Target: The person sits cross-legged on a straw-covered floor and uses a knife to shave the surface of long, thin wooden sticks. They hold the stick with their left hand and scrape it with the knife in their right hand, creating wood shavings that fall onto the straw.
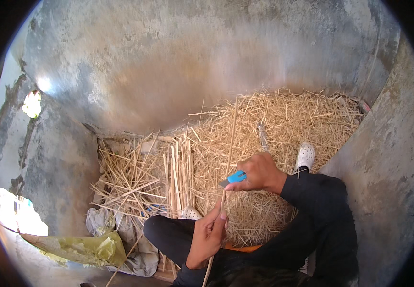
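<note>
A long, thin straw-coloured stick point(232, 136) runs from the lower edge up past both hands, leaning slightly to the right. My left hand point(208, 234) is closed around its lower part, thumb and fingers pinching it. Above that, my right hand point(260, 173) grips a blue utility knife point(237, 177). The knife's short grey blade points left and meets the stick just above the left hand. Whether the blade has bitten into the stick is too small to tell.
Loose shavings point(283, 115) cover the floor. Split sticks point(178, 167) stand in a bundle beside a tangled heap of sticks point(130, 177) at left. A clear plastic bottle point(263, 136) lies on the shavings. Concrete walls point(168, 62) surround me; a yellowish sheet point(87, 248) hangs lower left.
</note>
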`<control>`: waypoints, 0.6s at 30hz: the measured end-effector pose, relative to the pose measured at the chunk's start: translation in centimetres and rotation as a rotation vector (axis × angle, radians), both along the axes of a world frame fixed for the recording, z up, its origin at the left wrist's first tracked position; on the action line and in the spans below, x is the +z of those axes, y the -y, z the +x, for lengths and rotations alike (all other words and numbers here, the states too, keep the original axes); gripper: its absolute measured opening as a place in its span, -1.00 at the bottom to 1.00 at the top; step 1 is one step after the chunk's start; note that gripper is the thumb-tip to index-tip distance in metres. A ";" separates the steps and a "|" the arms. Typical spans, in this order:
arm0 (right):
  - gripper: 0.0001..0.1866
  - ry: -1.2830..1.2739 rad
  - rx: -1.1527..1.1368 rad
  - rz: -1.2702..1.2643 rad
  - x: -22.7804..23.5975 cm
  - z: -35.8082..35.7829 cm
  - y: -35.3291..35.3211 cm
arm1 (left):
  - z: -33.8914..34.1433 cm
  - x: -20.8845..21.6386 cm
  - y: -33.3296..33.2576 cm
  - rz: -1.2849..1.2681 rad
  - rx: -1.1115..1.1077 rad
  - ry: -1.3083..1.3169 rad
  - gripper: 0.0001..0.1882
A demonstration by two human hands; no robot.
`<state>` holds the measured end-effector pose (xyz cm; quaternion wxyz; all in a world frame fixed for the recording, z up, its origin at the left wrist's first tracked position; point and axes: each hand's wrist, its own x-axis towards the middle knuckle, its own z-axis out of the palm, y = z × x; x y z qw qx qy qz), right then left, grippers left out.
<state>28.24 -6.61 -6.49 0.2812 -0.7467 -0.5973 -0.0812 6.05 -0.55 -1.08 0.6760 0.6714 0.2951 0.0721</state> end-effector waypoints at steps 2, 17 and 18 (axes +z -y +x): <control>-0.23 -0.152 -0.287 -0.131 -1.8 4.9 -1.1 | -0.5 0.4 0.8 -0.016 -0.020 -0.008 -0.55; -0.16 -0.273 -0.109 -0.130 -0.4 1.5 0.2 | -0.7 0.2 0.1 -0.092 0.027 -0.007 -0.55; -0.15 -0.218 -0.071 -0.109 -0.3 0.9 0.3 | -0.7 0.2 0.2 -0.099 0.032 -0.015 -0.55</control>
